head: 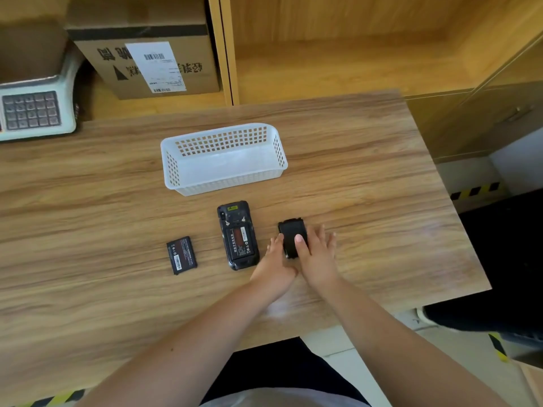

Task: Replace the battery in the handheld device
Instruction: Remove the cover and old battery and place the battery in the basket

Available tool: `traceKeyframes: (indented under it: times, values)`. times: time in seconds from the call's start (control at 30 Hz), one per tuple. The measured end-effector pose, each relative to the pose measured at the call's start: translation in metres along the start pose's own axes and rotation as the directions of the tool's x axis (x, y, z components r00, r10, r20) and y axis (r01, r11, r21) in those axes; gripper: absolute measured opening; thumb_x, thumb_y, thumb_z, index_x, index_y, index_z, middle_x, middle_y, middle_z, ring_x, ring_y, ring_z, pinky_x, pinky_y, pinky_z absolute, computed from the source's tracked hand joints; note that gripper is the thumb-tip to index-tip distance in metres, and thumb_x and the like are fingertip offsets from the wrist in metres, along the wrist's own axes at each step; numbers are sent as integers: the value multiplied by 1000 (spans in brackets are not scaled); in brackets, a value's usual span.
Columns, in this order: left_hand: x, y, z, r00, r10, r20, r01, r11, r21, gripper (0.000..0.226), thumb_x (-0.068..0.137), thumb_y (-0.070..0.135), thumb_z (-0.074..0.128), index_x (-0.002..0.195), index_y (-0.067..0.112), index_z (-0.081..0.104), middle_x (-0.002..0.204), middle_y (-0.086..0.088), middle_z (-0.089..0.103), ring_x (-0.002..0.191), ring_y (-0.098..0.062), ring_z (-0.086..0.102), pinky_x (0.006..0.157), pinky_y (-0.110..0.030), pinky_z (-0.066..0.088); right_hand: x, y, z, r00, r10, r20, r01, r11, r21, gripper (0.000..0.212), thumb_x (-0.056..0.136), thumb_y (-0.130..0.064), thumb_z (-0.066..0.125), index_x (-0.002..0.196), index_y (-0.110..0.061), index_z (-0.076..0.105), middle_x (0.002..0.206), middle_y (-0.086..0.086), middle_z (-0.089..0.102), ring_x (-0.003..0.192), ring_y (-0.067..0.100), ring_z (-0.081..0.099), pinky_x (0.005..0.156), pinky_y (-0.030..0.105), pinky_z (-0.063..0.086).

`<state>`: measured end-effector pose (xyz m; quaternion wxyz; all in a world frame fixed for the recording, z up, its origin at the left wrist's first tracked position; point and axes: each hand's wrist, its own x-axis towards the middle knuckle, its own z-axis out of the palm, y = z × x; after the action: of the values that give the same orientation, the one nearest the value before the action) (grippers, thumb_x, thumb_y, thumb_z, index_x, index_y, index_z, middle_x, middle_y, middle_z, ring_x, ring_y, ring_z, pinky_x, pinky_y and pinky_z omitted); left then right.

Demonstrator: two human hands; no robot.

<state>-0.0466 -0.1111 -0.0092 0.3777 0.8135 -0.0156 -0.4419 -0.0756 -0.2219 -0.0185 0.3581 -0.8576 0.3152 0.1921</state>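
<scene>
Right of the handheld device [238,235], both hands [274,261] [316,257] grasp the black cover [291,233], fingers extended.

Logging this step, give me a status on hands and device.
Both hands, left and right, on back cover. Device open, battery seated. Spare battery left of it. Nothing in the way.

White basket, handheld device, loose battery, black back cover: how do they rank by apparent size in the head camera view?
1. White basket
2. Handheld device
3. Loose battery and black back cover: too alike to rank, and both hands partly hide the cover.
</scene>
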Motion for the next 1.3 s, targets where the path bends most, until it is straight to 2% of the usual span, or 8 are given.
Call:
traceKeyframes:
  times: [0.07,0.3,0.4,0.57,0.7,0.83,1.07,1.3]
  values:
    - [-7,-5,-18,995,69,-78,-68,997,23,87,84,11,55,155,34,8,163,5,19,127,-21,53,65,-16,45,0,-10,-6,995,-100,-24,100,995,1,57,99,-45,30,151,-24,22,163,3,1,148,29,-13,118,48,1]
    - [-17,-25,-84,939,203,-278,-199,979,41,68,90,19,59,149,40,31,152,11,39,109,-9,61,82,-18,44,17,-47,-1,939,-339,58,342,939,-36,66,93,-41,53,150,-24,24,162,-1,9,148,29,-5,119,50,10]
    - [-9,-47,-98,920,221,-323,-209,975,73,68,89,19,64,147,38,35,162,10,17,147,-21,26,104,-23,33,26,-55,10,914,-394,101,403,909,-103,76,87,-39,63,150,-23,23,161,-3,17,149,28,0,118,51,15]
    - [7,-71,-102,953,206,-221,-144,953,266,91,86,32,70,155,27,10,164,5,-6,150,-16,-12,122,-44,8,38,-60,27,840,-476,259,527,829,-186,92,79,-35,74,152,-22,18,161,-5,15,149,19,1,117,49,20]
    - [16,-77,-100,967,207,-151,-96,840,534,99,84,49,66,156,25,3,164,6,-12,150,-17,-13,120,-55,0,45,-59,33,776,-518,360,601,780,-172,102,74,-36,78,152,-20,15,162,-3,10,149,16,3,119,43,19]
    - [20,-85,-104,952,276,-132,-110,712,693,96,86,60,56,156,24,2,164,3,-10,150,-16,-10,122,-48,-1,48,-55,33,741,-554,379,654,724,-219,101,76,-37,76,153,-16,13,162,-1,6,149,15,5,120,40,18]
    - [23,-84,-113,942,336,-12,-160,478,864,89,93,63,36,155,12,-2,163,-12,-7,151,-23,-7,122,-38,-6,52,-58,29,684,-532,499,729,529,-434,93,89,-50,56,152,-11,0,162,8,-8,148,25,11,116,37,23]
    - [26,-85,-106,926,377,31,-133,250,959,87,97,61,22,152,-2,-3,159,-29,-1,149,-39,0,121,-46,-7,57,-54,36,636,-574,516,754,323,-571,92,85,-61,29,150,-1,6,157,27,7,141,41,29,113,49,31]
